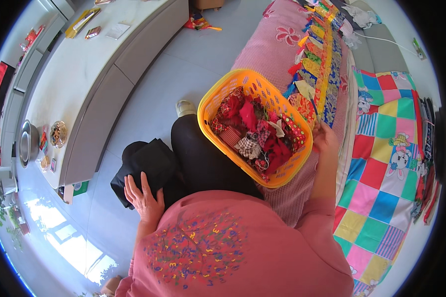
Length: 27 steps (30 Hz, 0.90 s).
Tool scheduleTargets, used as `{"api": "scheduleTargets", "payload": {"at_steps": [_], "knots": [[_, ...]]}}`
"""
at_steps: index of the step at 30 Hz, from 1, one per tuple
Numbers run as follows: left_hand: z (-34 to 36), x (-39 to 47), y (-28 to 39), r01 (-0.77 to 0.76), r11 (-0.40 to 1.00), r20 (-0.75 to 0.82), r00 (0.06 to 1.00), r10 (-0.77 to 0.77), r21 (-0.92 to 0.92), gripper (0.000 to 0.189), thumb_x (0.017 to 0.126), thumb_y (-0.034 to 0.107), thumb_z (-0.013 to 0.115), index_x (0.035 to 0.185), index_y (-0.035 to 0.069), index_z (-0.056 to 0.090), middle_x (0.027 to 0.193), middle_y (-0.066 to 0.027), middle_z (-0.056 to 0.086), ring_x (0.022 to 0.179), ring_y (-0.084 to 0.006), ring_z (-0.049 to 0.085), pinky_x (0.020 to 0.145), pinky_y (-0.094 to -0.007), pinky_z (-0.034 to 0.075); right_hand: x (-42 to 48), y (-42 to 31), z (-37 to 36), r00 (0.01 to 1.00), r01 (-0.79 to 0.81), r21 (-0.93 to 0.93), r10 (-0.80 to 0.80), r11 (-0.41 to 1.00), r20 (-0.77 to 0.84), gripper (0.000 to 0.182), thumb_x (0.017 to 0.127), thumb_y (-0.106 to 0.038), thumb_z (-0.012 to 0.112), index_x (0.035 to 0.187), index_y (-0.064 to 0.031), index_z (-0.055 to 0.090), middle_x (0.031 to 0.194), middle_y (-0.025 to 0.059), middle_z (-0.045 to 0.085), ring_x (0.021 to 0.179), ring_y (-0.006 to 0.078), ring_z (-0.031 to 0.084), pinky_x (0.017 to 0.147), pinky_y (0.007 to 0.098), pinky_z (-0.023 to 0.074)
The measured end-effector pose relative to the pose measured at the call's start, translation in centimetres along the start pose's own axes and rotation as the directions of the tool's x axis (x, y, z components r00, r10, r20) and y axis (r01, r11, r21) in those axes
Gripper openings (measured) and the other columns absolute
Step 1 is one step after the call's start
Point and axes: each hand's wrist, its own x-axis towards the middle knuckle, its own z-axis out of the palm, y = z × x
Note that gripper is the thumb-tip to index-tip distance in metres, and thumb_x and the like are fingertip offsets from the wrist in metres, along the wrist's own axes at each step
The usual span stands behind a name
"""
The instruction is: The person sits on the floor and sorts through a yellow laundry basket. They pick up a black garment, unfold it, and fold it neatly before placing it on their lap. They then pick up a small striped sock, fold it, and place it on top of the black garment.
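My left hand (145, 200) lies with its fingers apart on a folded black cloth (152, 163) over my left thigh. Beside the basket's right rim, my right hand (325, 138) grips a thin dark tool (314, 106); its exact kind is unclear. The tool points away from me over colourful brocade trim (308, 104). A yellow plastic basket (223, 80) with slotted walls rests tilted across my right thigh and the sofa edge. Inside it are fabric scraps (249, 115), mostly red, some checked or flowered.
A pink woven cover (260, 52) spreads over the seat at right, with a patchwork cloth (379, 159) beyond it. On the left stands a long table (70, 70) holding a glass bowl (58, 134) and metal basins (29, 143). More coloured fabric (199, 23) lies on the floor ahead.
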Motion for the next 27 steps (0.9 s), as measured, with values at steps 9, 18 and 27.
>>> {"api": "scheduleTargets", "payload": {"at_steps": [9,18,27], "knots": [[-0.2,-0.1,0.1,0.018,1.0,0.012,1.0,-0.018,0.017,0.072,0.072,0.017,0.069,0.137,0.005,0.039,0.14,-0.0267,0.026,0.132,-0.0443,0.023,0.107,-0.0541,0.02,4.0,2.4,6.7,0.996,-0.088,-0.04,0.089,0.995,0.015,0.021,0.091,-0.009,0.056,0.107,0.0052,0.054,0.082,0.0109,0.061,0.065,0.0175,0.056,0.056,0.0255,0.05],[-0.3,0.0,0.2,0.014,1.0,0.021,1.0,-0.015,0.026,0.074,0.071,0.017,0.07,0.137,0.006,0.038,0.14,-0.0267,0.026,0.133,-0.0442,0.023,0.107,-0.0546,0.02,3.2,2.7,6.0,0.98,0.143,0.098,-0.127,0.985,-0.154,0.012,0.09,-0.007,0.056,0.101,-0.0027,0.055,0.086,0.0113,0.064,0.07,0.0172,0.06,0.06,0.0277,0.0516],[0.2,-0.1,0.1,0.021,1.0,0.012,1.0,-0.021,0.022,0.074,0.071,0.016,0.07,0.137,0.007,0.038,0.141,-0.0264,0.026,0.133,-0.0441,0.023,0.107,-0.0541,0.02,-13.6,1.5,13.8,0.768,0.64,-0.692,-0.317,0.334,0.557,0.046,0.08,-0.015,0.07,0.121,-0.0051,0.053,0.102,0.0099,0.06,0.089,0.0161,0.057,0.078,0.0275,0.0475]]}}
